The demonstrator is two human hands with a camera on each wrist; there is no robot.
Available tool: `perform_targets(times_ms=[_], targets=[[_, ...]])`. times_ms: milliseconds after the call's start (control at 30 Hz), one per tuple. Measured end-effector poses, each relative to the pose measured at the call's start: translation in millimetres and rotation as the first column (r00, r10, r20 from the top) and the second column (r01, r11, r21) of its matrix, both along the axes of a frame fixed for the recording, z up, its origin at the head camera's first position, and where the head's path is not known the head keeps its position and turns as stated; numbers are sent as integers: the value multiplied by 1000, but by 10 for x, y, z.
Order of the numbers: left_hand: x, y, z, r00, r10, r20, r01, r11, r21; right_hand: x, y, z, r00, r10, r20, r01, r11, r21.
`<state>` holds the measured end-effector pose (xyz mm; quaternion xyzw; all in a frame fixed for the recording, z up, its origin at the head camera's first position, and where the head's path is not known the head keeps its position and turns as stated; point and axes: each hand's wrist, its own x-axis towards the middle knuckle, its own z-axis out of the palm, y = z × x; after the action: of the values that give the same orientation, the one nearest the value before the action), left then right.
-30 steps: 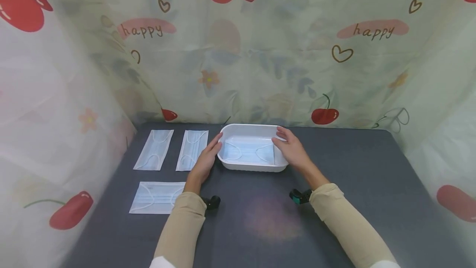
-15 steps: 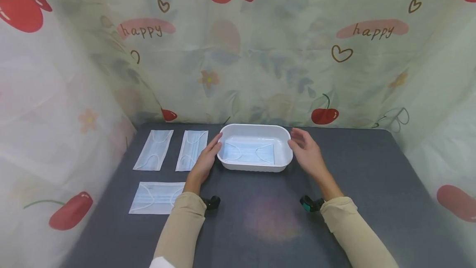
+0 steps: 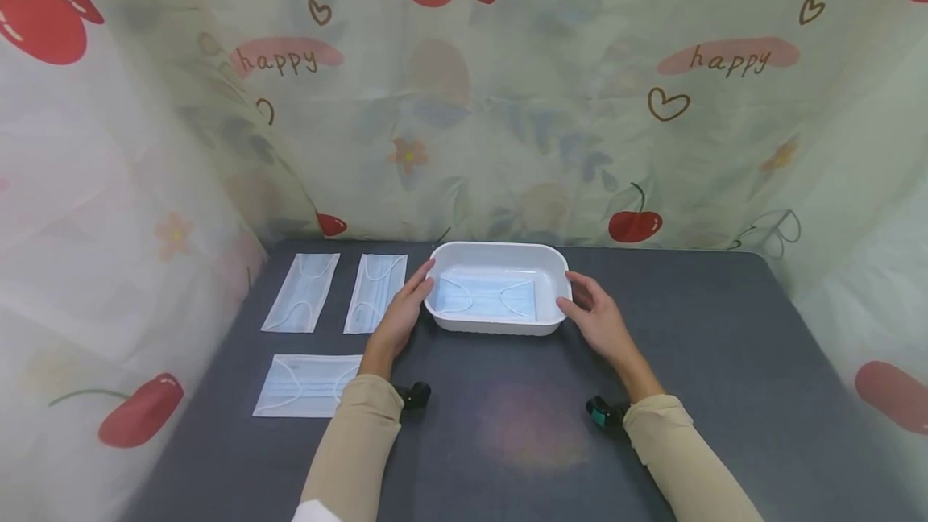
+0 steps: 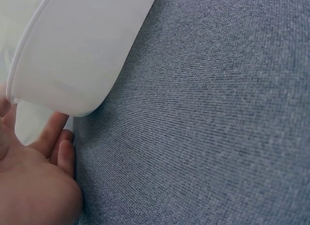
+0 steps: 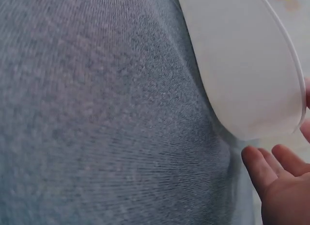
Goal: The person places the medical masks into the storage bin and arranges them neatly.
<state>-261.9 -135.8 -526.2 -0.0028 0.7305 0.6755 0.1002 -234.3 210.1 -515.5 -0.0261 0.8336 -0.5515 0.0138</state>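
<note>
A white plastic basin (image 3: 499, 328) stands at the table's far side with a pale blue face mask (image 3: 487, 299) lying in it, ear loops up. My left hand (image 3: 395, 325) is at the basin's left end, fingers extended along the outer wall and fingertips at the rim. At the opposite end, my right hand (image 3: 600, 326) has its thumb over the rim and its fingers outside. In the right wrist view, several relaxed fingers (image 5: 260, 166) are spread just below the basin's curved corner. Loosely extended fingers (image 4: 52, 133) reach behind the basin wall in the left wrist view.
Left of the basin, two masks lie upright side by side: one outer mask (image 3: 300, 293) and one inner mask (image 3: 375, 293). A third mask (image 3: 300, 386) lies crosswise nearer, partly covered by the left forearm. A printed curtain (image 3: 493, 143) encloses the dark grey tabletop (image 3: 696, 329).
My right hand has moved right, from over the basin's inside to its right end, then slightly closer, with the thumb now at the rim. The left hand and the basin stay put.
</note>
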Motion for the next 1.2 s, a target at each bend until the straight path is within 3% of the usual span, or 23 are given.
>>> perform_targets(times_ms=[233,433,633,1200], targets=[[-13,1,18,1000,-6,7,6,1000,-16,-26,28,-62,996,41,73,-36,997,-75],[-40,7,49,1000,-3,16,4,997,-74,-48,81,-92,982,110,156,-82,981,-176],[-21,14,94,998,3,55,5,990,-142,-72,112,-169,970,161,182,-112,961,-252],[-4,-6,148,999,19,-25,-25,963,-267,-74,127,-229,962,178,206,-113,949,-294]])
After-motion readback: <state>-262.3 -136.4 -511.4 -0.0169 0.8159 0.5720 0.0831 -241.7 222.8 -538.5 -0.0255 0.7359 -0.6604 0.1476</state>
